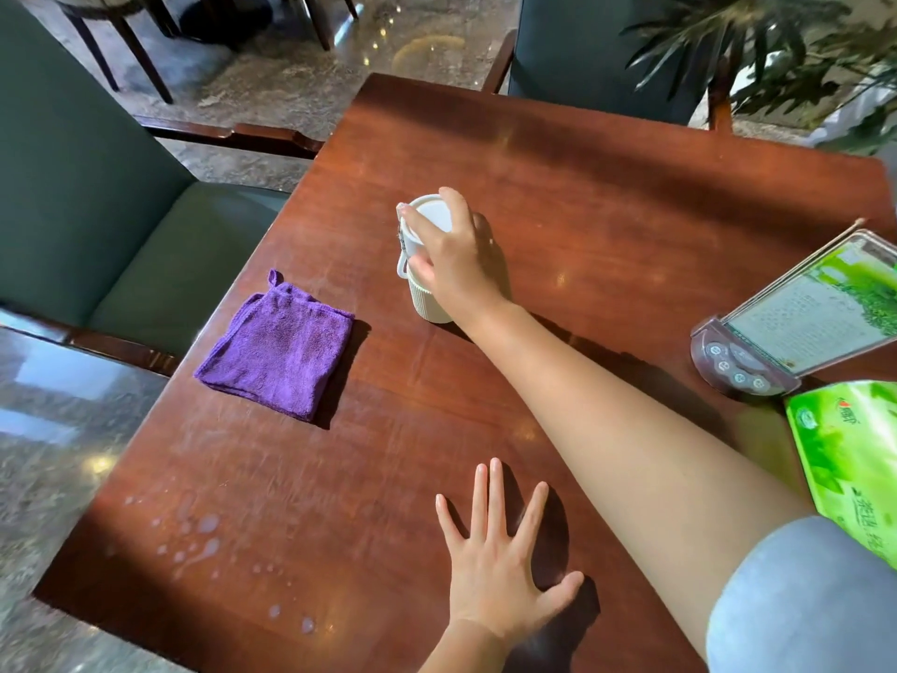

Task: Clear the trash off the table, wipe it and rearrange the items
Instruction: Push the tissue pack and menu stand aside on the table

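A white lidded cup [427,303] with a ribbed lower half stands near the middle of the dark wooden table [606,196]. My right hand [449,252] is closed over its top and side. My left hand [495,561] lies flat on the table near the front edge, fingers spread, holding nothing. A folded purple cloth [279,349] lies to the left of the cup. Drops of spilled liquid [204,541] sit on the front left part of the table.
A clear menu stand [796,327] with a call-button base stands at the right edge. A green packet [847,459] lies in front of it. Green upholstered chairs stand at the left [97,211] and far side [597,55]. A plant [796,41] hangs over the far right corner.
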